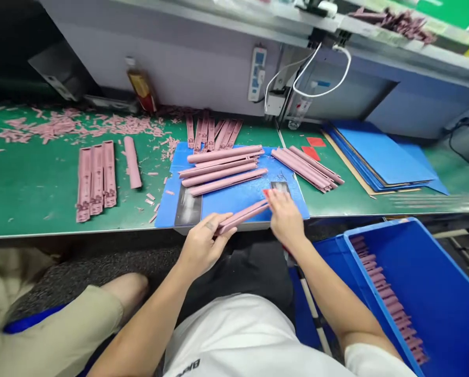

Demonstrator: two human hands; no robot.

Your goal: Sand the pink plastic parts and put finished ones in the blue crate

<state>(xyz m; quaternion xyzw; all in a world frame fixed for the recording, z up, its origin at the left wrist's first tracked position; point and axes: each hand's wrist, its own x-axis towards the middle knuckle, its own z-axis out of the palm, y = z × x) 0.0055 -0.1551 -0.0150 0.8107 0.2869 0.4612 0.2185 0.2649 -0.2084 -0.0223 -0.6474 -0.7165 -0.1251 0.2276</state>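
Observation:
My left hand (208, 242) is closed around the near end of a long pink plastic strip (247, 213), tilted up to the right at the table's front edge. At its far end is my right hand (285, 217), fingers pinched together with a small red piece (266, 193) showing at the fingertips. The red piece touches or almost touches the strip; the fingers hide the exact contact. Beyond my hands, several similar pink strips (224, 170) lie stacked on a blue board (234, 195). Another bundle of pink strips (307, 168) rests at the board's right edge.
Flat pink strips (97, 178) and a single strip (132, 162) lie to the left. Pink scraps (57, 125) cover the back left. Red squares (316, 142) and blue sheets (383, 154) lie right. A blue bin (442, 293) holds pink strips. A person's knee (128, 293) is at lower left.

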